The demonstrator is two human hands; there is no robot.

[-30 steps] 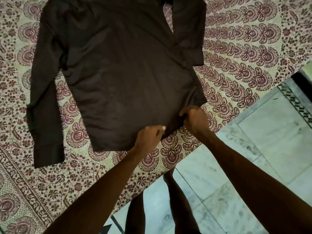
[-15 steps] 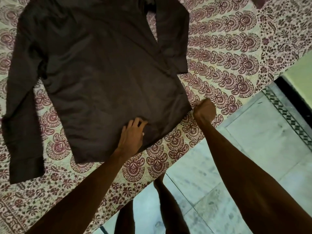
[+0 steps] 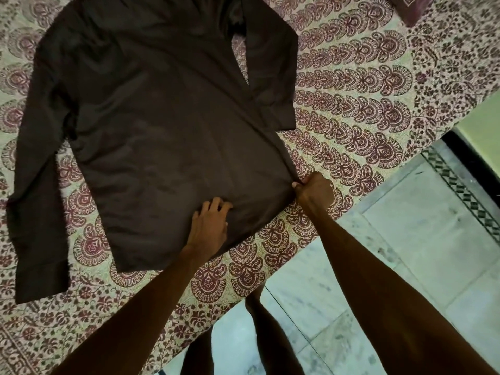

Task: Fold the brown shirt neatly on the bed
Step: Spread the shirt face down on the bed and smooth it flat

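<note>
**Brown shirt (image 3: 162,117) laid out for folding.** The shirt lies flat on the bed (image 3: 365,90), with its hem toward the person and its collar end running out of view at the far side. Its long axis runs from the hem away from the person, slanting a little.

- **Right hand (image 3: 313,192):** the grip is closed tight and pinches the shirt's hem corner on the person's right.
- **Left hand (image 3: 209,226):** the fingers are spread and pressed flat on the cloth just inside the hem, beside that corner. The grip is wide and holds nothing.

Nearly all of the shirt lies beyond and to the left of the pinched corner. The coming move is probably a pull on that corner, or carrying it across the shirt, and the right hand is the nearer one for it. The left sleeve (image 3: 35,212) lies along the shirt's left side. The right sleeve (image 3: 270,77) lies along its right side, beyond the corner. No brand, label or writing can be read.
</note>
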